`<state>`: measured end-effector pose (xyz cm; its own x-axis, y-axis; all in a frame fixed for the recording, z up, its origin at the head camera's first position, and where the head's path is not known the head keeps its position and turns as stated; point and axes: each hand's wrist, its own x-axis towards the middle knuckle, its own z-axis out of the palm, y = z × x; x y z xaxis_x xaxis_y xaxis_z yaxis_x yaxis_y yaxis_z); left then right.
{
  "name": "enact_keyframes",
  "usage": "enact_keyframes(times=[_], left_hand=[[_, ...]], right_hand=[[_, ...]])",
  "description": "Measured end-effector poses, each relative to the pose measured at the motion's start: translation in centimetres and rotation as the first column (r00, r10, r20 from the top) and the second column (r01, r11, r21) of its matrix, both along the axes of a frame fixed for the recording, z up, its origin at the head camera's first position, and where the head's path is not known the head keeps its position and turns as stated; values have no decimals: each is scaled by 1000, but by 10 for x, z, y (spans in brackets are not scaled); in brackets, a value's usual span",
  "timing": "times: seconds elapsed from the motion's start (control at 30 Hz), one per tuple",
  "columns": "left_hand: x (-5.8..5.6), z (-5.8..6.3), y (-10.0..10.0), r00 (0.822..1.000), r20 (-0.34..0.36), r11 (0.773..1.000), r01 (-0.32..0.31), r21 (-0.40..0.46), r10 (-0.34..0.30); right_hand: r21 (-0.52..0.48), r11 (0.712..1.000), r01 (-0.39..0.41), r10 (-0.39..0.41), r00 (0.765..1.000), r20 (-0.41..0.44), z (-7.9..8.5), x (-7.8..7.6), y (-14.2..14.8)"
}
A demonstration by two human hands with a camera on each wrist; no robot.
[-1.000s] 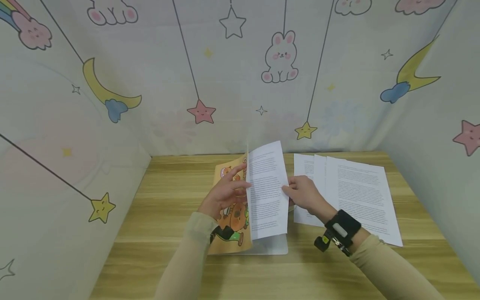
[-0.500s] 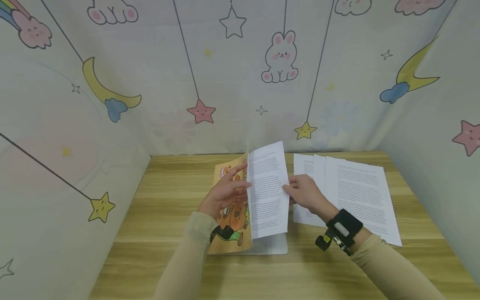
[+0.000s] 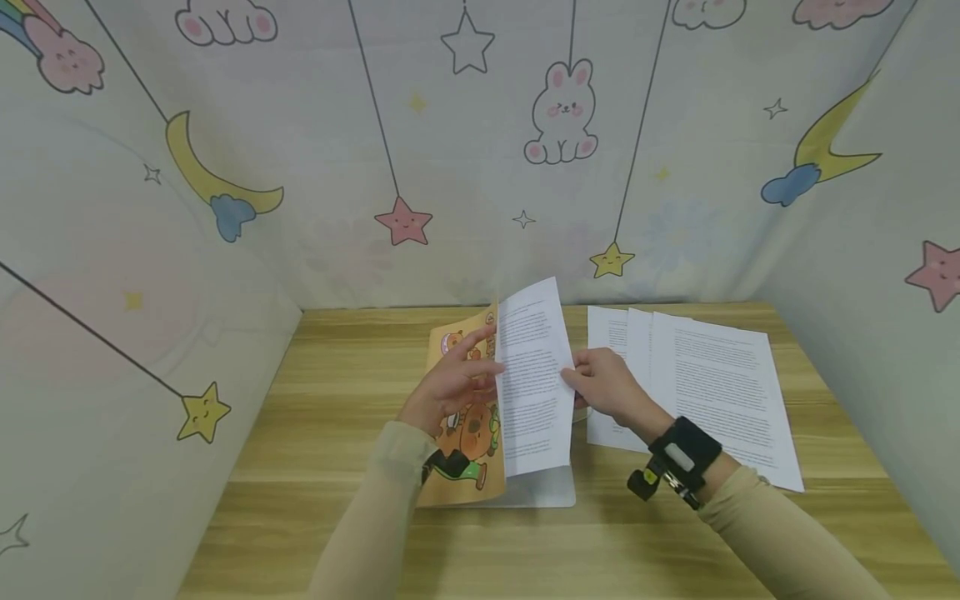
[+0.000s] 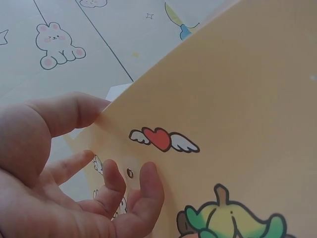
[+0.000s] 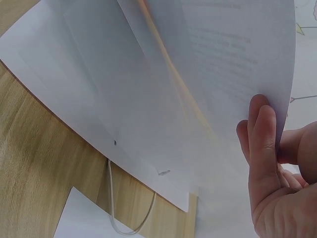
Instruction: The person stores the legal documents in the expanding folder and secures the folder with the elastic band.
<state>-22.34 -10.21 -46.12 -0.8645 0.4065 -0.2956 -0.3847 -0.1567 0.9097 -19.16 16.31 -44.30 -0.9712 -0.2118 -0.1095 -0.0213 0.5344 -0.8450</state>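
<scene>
A tan folder (image 3: 463,493) with cartoon animals on its cover stands part open at mid-table. My left hand (image 3: 450,387) holds the raised cover by its free edge; in the left wrist view the thumb is at that edge and the curled fingers lie against the printed outside. A printed sheet (image 3: 534,375) stands upright just right of the cover, over the pale back panel (image 3: 536,493). My right hand (image 3: 603,383) pinches the sheet's right edge between thumb and fingers. From the right wrist, the sheet (image 5: 233,54) shows its back, text faintly visible through it.
Several printed pages (image 3: 723,392) lie overlapping on the wooden table (image 3: 330,417) to the right. A thin white loop of cord (image 5: 112,198) sticks out from the folder's edge. A patterned curtain (image 3: 480,167) borders the table at the back and sides.
The printed sheet and my right hand have shifted slightly left over the last half second, and the sheet's top corner is a touch higher. My left hand and the cover hold almost still.
</scene>
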Motion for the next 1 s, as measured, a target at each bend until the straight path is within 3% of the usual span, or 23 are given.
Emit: enact_keyframes(times=[1.0], left_hand=[[0, 2, 2, 1000, 20, 1000, -4, 3, 4]], right_hand=[[-7, 998, -57, 57, 998, -11, 4, 0, 9]])
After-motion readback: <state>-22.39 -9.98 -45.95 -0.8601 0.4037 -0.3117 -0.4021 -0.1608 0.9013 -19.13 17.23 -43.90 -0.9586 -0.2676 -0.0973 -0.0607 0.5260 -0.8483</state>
